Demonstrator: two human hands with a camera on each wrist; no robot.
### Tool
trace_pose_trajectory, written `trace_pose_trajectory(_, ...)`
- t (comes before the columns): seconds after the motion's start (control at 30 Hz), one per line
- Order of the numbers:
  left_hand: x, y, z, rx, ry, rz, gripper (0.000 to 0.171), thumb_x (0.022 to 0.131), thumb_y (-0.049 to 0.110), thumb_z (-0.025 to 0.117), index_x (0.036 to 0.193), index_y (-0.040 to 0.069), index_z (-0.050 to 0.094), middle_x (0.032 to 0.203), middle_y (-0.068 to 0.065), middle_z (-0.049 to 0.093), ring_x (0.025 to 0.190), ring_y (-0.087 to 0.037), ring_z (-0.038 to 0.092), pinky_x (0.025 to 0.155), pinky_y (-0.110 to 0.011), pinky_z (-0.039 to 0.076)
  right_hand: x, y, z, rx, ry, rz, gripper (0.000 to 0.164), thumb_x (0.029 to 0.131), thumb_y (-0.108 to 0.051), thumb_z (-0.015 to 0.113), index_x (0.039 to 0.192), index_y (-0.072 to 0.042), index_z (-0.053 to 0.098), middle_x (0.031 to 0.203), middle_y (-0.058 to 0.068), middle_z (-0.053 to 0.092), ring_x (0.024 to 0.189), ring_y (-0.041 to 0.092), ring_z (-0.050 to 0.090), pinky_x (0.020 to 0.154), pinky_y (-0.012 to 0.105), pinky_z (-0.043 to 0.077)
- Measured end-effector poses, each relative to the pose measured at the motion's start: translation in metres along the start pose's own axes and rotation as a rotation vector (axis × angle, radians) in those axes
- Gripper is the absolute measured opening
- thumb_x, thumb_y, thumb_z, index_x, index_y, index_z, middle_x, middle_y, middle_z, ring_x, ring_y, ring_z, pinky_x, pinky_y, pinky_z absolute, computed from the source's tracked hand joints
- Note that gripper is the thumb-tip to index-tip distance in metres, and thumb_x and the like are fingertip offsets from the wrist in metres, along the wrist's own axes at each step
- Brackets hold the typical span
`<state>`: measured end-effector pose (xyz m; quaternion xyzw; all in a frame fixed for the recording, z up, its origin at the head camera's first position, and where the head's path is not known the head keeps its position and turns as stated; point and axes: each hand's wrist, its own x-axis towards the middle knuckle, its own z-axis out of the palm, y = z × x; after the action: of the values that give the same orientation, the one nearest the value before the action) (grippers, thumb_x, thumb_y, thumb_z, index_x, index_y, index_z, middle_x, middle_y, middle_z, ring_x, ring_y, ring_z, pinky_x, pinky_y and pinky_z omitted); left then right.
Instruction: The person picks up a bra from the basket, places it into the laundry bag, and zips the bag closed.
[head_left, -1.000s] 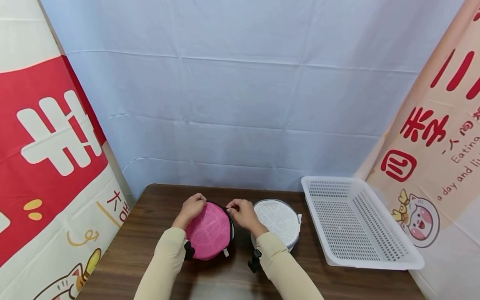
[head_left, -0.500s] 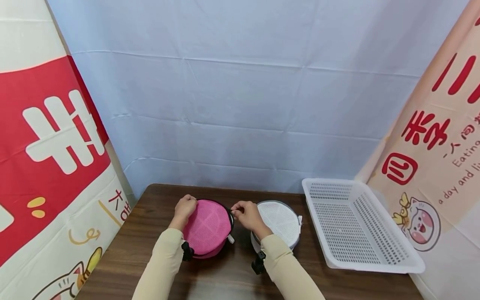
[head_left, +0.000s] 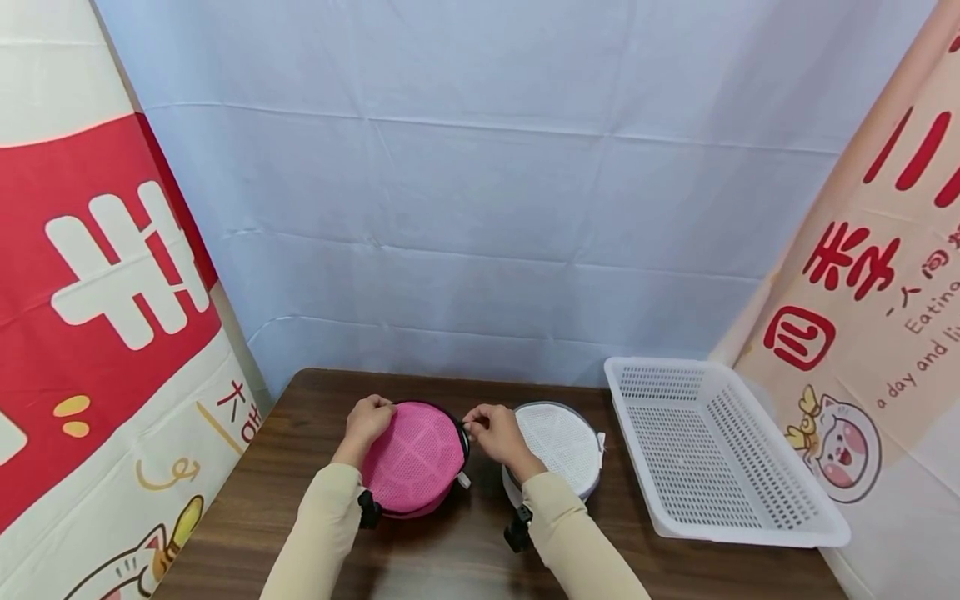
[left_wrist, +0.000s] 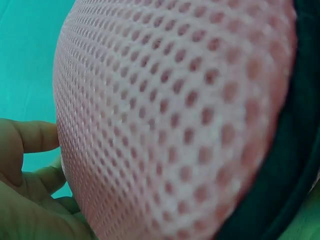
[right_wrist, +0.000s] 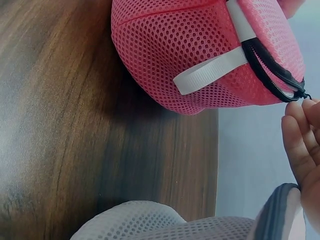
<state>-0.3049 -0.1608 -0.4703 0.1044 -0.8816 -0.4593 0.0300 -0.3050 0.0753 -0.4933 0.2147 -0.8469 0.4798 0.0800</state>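
A round pink mesh laundry bag (head_left: 416,458) with black zipper trim sits on the brown table. My left hand (head_left: 367,423) grips its far left edge, thumb on top; in the left wrist view its fingers (left_wrist: 40,137) touch the mesh side. At the bag's right side, my right hand (head_left: 495,429) pinches the zipper pull (right_wrist: 306,94) of the black zipper (right_wrist: 265,70). The zipper runs round the upper edge, and a white loop tab (right_wrist: 207,75) sticks out below it.
A round white mesh bag (head_left: 558,446) with grey trim stands close under my right wrist. Farther right is a white perforated plastic basket (head_left: 750,533). A pale blue cloth (head_left: 480,208) hangs behind the table (head_left: 262,492).
Over the second, my left hand moved slightly left and the pink bag turned a little, its white tab rising. My right hand shifted slightly right with the zipper pull. The last half second is nearly still.
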Motion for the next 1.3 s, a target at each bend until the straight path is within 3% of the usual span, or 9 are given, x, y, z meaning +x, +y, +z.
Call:
trace_pose_trajectory(0.17,-0.002,0.004,0.002,0.105,0.052,0.042,0.027,0.092,0.024,0.051,0.103,0.001,0.059,0.102,-0.019,0.056,0.098,-0.038,0.049,0.080,-0.051,0.038,0.002,0.001,0.000,-0.010,0.012,-0.027,0.010,0.083,0.006,0.061,0.082,-0.002,0.067,0.068,0.004,0.065,0.057,0.007,0.058,0.049,0.022,0.047)
trace_pose_trajectory(0.33,-0.002,0.013,0.008,0.237,0.094,0.163,0.032,0.092,0.025,0.052,0.113,0.003,0.059,0.112,-0.023,0.048,0.105,-0.044,0.041,0.080,-0.058,0.032,0.006,0.002,0.001,-0.030,0.020,-0.018,0.009,0.084,0.004,0.062,0.083,-0.003,0.067,0.071,0.002,0.065,0.060,0.007,0.059,0.052,0.022,0.048)
trace_pose_trajectory(0.5,-0.001,0.020,0.016,0.329,0.046,0.311,0.024,0.090,0.021,0.056,0.108,0.009,0.065,0.112,-0.021,0.048,0.105,-0.041,0.041,0.078,-0.056,0.032,0.010,0.001,0.003,-0.048,0.040,-0.036,0.008,0.083,0.003,0.064,0.083,-0.004,0.067,0.070,0.002,0.064,0.059,0.008,0.058,0.051,0.022,0.047)
trace_pose_trajectory(0.73,0.003,0.029,0.024,0.421,-0.089,0.429,0.025,0.087,0.023,0.058,0.109,0.018,0.067,0.107,-0.011,0.051,0.104,-0.035,0.043,0.077,-0.054,0.027,0.015,0.000,0.005,-0.087,0.036,-0.042,0.007,0.083,0.000,0.065,0.083,-0.007,0.068,0.069,-0.004,0.060,0.056,0.007,0.052,0.050,0.022,0.043)
trace_pose_trajectory(1.03,0.004,0.023,0.037,0.409,-0.222,0.531,0.027,0.087,0.019,0.057,0.111,0.017,0.066,0.123,-0.013,0.050,0.118,-0.030,0.041,0.092,-0.062,0.019,0.013,0.000,0.006,-0.059,0.026,-0.032,0.011,0.083,0.005,0.062,0.083,-0.004,0.067,0.074,-0.001,0.063,0.062,0.006,0.056,0.053,0.022,0.045)
trace_pose_trajectory(1.17,0.010,0.018,0.041,0.365,-0.207,0.577,0.013,0.086,0.015,0.058,0.097,0.017,0.065,0.101,-0.006,0.056,0.104,-0.025,0.051,0.090,-0.059,0.025,0.013,-0.002,0.006,-0.046,0.016,-0.034,0.011,0.083,0.005,0.061,0.083,-0.004,0.067,0.073,0.005,0.064,0.060,0.005,0.055,0.052,0.022,0.045)
trace_pose_trajectory(1.3,0.014,0.016,0.042,0.314,-0.196,0.598,0.007,0.086,0.011,0.059,0.089,0.018,0.060,0.089,-0.001,0.051,0.092,-0.028,0.050,0.079,-0.052,0.032,0.015,-0.003,0.005,-0.056,0.014,-0.042,0.009,0.084,0.003,0.063,0.083,-0.006,0.067,0.067,0.001,0.061,0.055,0.004,0.050,0.051,0.021,0.043)
